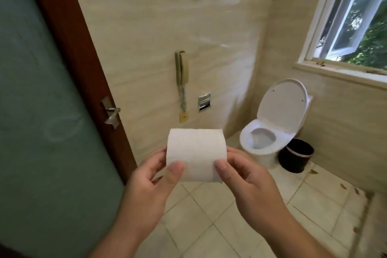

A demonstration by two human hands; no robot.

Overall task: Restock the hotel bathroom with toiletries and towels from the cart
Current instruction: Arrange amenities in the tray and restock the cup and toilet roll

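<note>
Clearly, the largest things here carry the largest risks. The door [41, 111], frosted green glass in a dark wooden frame, stands close on the left, and its metal handle [111, 112] is near the left forearm. A careless step forward could knock that arm against it and shake the roll loose. The floor [209, 216] of pale tiles has brown specks on the window side, so a roll that falls there becomes dirty and is not fit for a guest. The toilet [272, 128] waits in the far corner with its lid up, and the black bin [296, 155] stands just beside it. A roll that slips near them could land in water or in waste. The small chrome fitting [204, 102] on the wall, to the right of the wall phone [181, 71], is probably the paper holder, though it is too small to be sure.

The toilet paper roll [196, 154] is white, full and thick, with a soft, lightly embossed surface. It lies on its side in the air at the middle of the view, well apart from the fitting and the toilet. The left hand [150, 176] pinches its left end, thumb on the near face and fingers curled behind. The right hand [249, 182] holds the right end in the same way. Such a light grip at the ends only could let the soft roll slide out.
</note>
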